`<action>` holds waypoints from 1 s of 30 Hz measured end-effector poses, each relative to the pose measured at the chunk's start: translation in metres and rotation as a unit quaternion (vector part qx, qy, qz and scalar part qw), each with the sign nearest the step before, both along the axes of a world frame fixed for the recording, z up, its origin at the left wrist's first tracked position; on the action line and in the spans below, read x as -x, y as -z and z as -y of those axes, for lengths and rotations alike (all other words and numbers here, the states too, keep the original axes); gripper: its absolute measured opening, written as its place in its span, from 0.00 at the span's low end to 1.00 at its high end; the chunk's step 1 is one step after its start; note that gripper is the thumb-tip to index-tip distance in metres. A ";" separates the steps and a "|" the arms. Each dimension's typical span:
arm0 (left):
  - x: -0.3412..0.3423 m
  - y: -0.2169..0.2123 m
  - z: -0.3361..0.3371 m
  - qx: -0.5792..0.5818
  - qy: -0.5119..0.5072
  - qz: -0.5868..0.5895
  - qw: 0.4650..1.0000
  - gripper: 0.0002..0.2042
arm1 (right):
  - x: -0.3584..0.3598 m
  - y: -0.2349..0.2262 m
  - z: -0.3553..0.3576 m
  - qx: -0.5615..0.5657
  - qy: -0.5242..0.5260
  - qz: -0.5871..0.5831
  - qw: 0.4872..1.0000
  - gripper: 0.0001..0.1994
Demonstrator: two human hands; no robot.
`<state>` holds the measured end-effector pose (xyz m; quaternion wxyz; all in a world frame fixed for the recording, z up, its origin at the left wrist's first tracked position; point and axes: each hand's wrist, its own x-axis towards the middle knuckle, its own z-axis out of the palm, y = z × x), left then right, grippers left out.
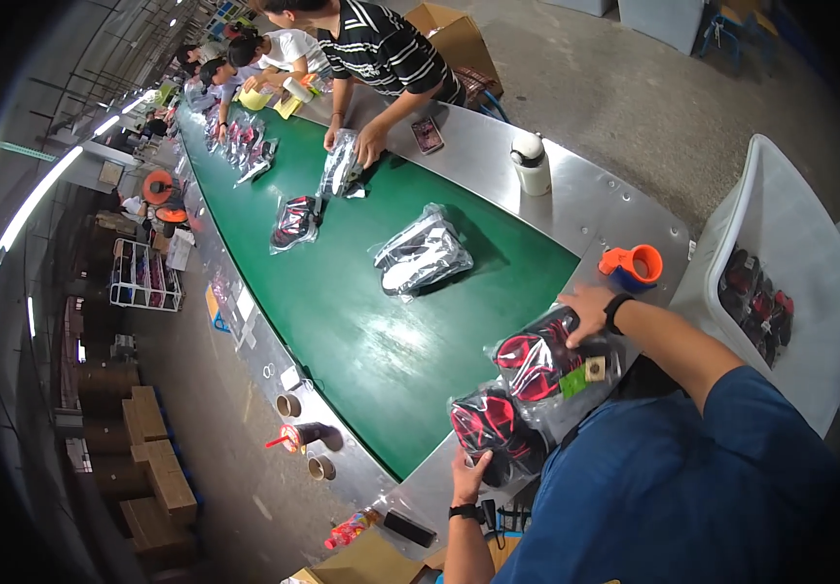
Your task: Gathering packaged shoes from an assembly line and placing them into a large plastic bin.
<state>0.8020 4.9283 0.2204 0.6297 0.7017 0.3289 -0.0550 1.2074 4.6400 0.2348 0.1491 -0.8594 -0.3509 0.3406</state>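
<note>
Two clear plastic bags of black and red shoes lie side by side at the near end of the green conveyor belt, close to my body. My left hand (pixel 468 479) grips the nearer-left bag of shoes (pixel 486 425) at its lower edge, thumb on top. Over the upper edge of the right bag of shoes (pixel 536 365), my right hand (pixel 590 313) closes its thumb and fingers on the plastic. That bag carries a green label (pixel 572 382) and a small tan square sticker. The undersides of both bags are hidden.
More bagged shoes (pixel 425 251) rest on the green belt (pixel 371 336). Across it, a co-worker in a striped shirt (pixel 391 44) handles another bag. A white bottle (pixel 531 164) and orange tape roll (pixel 632 265) stand on the metal edge. At right is a white bin (pixel 731 219) holding shoes.
</note>
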 end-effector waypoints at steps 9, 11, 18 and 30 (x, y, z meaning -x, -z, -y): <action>-0.009 -0.009 0.037 0.295 -0.152 0.059 0.942 0.31 | 0.066 0.017 0.043 -0.101 0.165 -0.354 0.915 0.44; -0.025 -0.019 0.055 0.291 -0.176 0.082 0.937 0.29 | 0.079 0.023 0.045 -0.233 0.224 -0.366 0.872 0.37; -0.071 -0.050 0.062 0.287 -0.216 0.024 0.933 0.15 | 0.078 -0.032 0.088 -0.377 0.390 -0.472 0.695 0.27; -0.237 -0.151 0.231 0.319 0.097 0.027 0.943 0.25 | 0.132 -0.102 0.348 -0.536 0.575 -0.299 0.541 0.23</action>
